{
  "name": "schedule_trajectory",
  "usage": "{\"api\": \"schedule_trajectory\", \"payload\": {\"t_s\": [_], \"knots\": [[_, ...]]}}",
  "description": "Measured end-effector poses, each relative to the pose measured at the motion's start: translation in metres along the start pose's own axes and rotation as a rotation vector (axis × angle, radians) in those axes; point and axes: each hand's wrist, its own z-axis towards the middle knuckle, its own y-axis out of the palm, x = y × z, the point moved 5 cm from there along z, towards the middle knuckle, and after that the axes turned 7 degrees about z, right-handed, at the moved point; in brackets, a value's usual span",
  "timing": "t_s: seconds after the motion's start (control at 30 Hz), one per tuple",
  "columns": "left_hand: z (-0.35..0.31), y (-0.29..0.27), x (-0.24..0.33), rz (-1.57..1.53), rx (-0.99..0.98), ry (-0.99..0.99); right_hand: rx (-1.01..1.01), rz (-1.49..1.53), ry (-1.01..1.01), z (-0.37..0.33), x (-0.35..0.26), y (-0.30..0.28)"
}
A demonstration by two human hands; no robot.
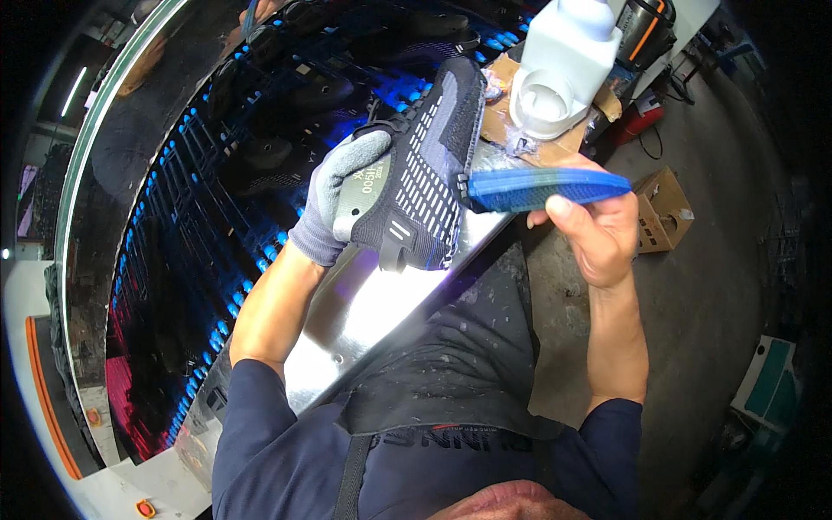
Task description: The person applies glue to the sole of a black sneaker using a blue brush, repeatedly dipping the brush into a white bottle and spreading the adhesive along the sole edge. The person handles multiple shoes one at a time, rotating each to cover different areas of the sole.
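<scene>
**A:** What are the fingers doing?

**B:** The left hand point(340, 195), in a grey knit glove, is wrapped around a dark knit shoe upper point(425, 169); its fingers close over the heel side, with the shoe standing on end. The right hand point(589, 227) is bare. Its fingers pinch the near end of a flat blue brush point(548, 188), which lies level and crosswise.

**A:** Where is the brush relative to the shoe?

**B:** Its far tip touches the shoe's right edge, about halfway up. The right hand sits at the opposite end, well to the right of the shoe.

**A:** And the arms?

**B:** Both forearms rise from the lower edge, bare below rolled dark blue sleeves. The left reaches up to the shoe from below left; the right stands almost upright, to the right of the shoe.

**A:** What surrounds the shoe?

**B:** Directly beneath it runs a shiny metal desk point(381, 303), whose edge slants under the shoe. Left of the shoe is a dark conveyor point(199, 217) lit with blue points, carrying more dark shoes. Above right of the shoe, a white glue container point(563, 65) rests on cardboard. Right of the shoe, past the hand, lies bare grey floor with a small cardboard box point(663, 208).
</scene>
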Motion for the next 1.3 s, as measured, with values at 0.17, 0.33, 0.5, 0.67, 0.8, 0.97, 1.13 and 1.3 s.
{"api": "schedule_trajectory", "payload": {"t_s": [0.17, 0.33, 0.5, 0.67, 0.8, 0.97, 1.13, 1.3], "knots": [[-0.008, 0.014, 0.001, 0.021, -0.004, -0.025, 0.008, -0.01, -0.023, 0.02, -0.023, -0.001], [-0.019, 0.047, 0.015, 0.193, -0.054, 0.118, -0.143, -0.069, -0.043, 0.029, -0.023, 0.002], [-0.018, 0.02, 0.019, 0.249, 0.07, 0.12, -0.167, -0.093, -0.078, 0.022, -0.024, 0.011], [-0.017, 0.014, 0.022, 0.109, -0.005, 0.141, -0.207, -0.159, -0.155, 0.019, -0.032, 0.018], [-0.02, 0.013, 0.025, 0.014, -0.124, 0.118, -0.273, -0.262, -0.267, 0.016, -0.042, 0.027], [-0.027, 0.024, 0.031, 0.629, 0.024, 0.466, -0.335, -0.371, -0.407, 0.012, -0.053, 0.038], [-0.023, 0.038, 0.029, 0.54, 0.111, 0.411, -0.039, 0.171, -0.275, 0.003, -0.019, 0.024], [-0.019, 0.034, 0.027, 0.318, -0.106, 0.368, -0.038, -0.129, -0.339, -0.014, 0.005, 0.025]]}}
